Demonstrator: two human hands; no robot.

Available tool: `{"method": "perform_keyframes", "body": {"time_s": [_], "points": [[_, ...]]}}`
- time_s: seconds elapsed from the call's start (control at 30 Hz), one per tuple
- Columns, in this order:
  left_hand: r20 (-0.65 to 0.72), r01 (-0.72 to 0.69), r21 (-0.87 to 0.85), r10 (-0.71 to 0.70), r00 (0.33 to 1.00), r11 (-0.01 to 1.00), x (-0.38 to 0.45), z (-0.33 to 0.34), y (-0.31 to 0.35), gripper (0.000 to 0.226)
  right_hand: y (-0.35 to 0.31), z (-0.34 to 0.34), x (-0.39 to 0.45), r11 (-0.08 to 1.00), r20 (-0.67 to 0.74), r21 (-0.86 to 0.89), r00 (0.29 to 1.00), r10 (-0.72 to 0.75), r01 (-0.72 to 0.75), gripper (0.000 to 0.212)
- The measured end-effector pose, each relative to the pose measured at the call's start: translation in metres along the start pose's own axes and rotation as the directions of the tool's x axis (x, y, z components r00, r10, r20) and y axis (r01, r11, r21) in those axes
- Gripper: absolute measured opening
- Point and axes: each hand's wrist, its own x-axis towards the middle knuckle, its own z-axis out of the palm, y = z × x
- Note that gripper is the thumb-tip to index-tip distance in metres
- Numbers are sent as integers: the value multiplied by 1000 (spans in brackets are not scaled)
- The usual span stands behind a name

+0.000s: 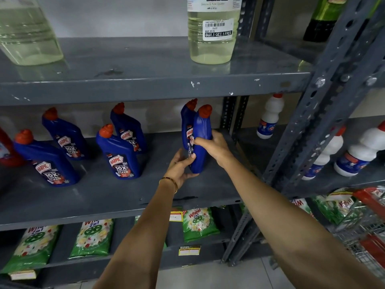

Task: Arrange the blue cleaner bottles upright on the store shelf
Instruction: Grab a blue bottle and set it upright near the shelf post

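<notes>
Several blue cleaner bottles with red caps stand upright on the grey middle shelf (104,197). One front bottle (201,130) at the right end is held by both hands: my right hand (212,146) wraps its middle and my left hand (180,165) grips its base. Its label faces left, away from the front. Close behind it stands another blue bottle (186,124). Further left are a front bottle (118,153), one behind it (128,128), a back-left bottle (64,134) and a front-left bottle (46,161).
A red bottle (6,149) sits at the far left edge. Clear bleach bottles (211,30) stand on the shelf above. White bottles (269,116) fill the right rack past the grey upright post (325,97). Green detergent packs (199,223) lie on the shelf below.
</notes>
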Motion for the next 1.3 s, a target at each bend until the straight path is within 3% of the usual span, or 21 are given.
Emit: {"method": "perform_keyframes", "body": {"time_s": [0.1, 0.2, 0.43, 0.57, 1.03, 1.13, 1.3], "points": [[91, -28, 120, 17, 996, 992, 3, -2, 5, 58, -4, -4, 0, 999, 45, -16, 998, -38, 38, 29], [110, -67, 252, 40, 993, 965, 7, 0, 9, 68, -4, -8, -2, 998, 92, -6, 994, -56, 57, 24], [-20, -185, 412, 212, 977, 892, 18, 1, 15, 62, -2, -14, -1, 998, 178, 56, 983, -38, 28, 43], [-155, -183, 546, 313, 937, 817, 22, -2, 11, 64, -1, -22, 4, 996, 203, 82, 978, -50, 34, 62], [-180, -111, 582, 260, 949, 806, 24, -4, -14, 50, 29, -21, 12, 999, 233, -30, 971, 50, -44, 67], [-177, -92, 584, 237, 955, 807, 24, -9, -22, 47, 35, -20, 10, 991, 228, -22, 964, 134, -132, 68], [-206, 4, 446, 98, 974, 895, 19, -18, -45, 42, 75, -17, -9, 922, 159, 45, 914, 373, -385, 47]]}}
